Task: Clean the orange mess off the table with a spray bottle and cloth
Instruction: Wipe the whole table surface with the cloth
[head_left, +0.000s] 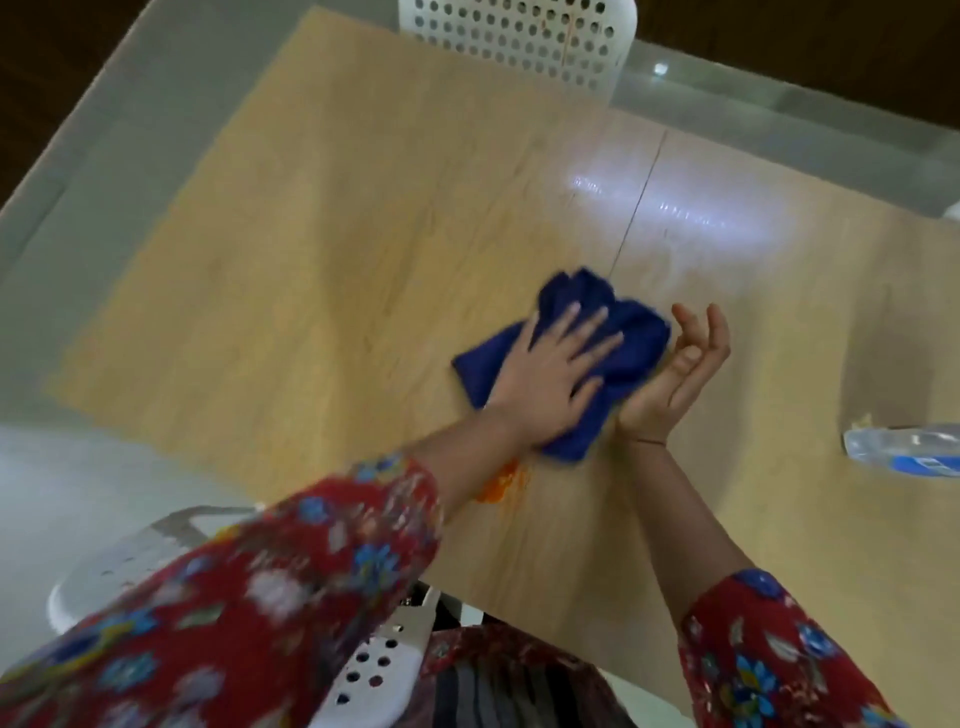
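Both hands are on the job at the light wood-grain table (363, 234). The left hand (550, 374) lies flat, palm down, with its fingers spread and straight, pressing on a crumpled dark blue cloth (634, 338) in the middle of the tabletop. It is not gripping, just pressing. The right hand (670, 374) stands on its edge hard against the cloth's right side, palm turned towards the cloth, fingers loosely curled upward and holding nothing. The orange smear (501, 480) sits just beside the cloth's near corner, close to the table's near edge and partly hidden behind the left forearm. The cloth is not covering it. Well apart, at the right edge of the view, a clear plastic spray bottle with a blue label (904, 447) lies on its side on the table, its far end cut off. Red floral sleeves (260, 597) cover both arms. 2 white perforated chairs frame the table: 1 at the far side (519, 36) and 1 at the near side (374, 670).
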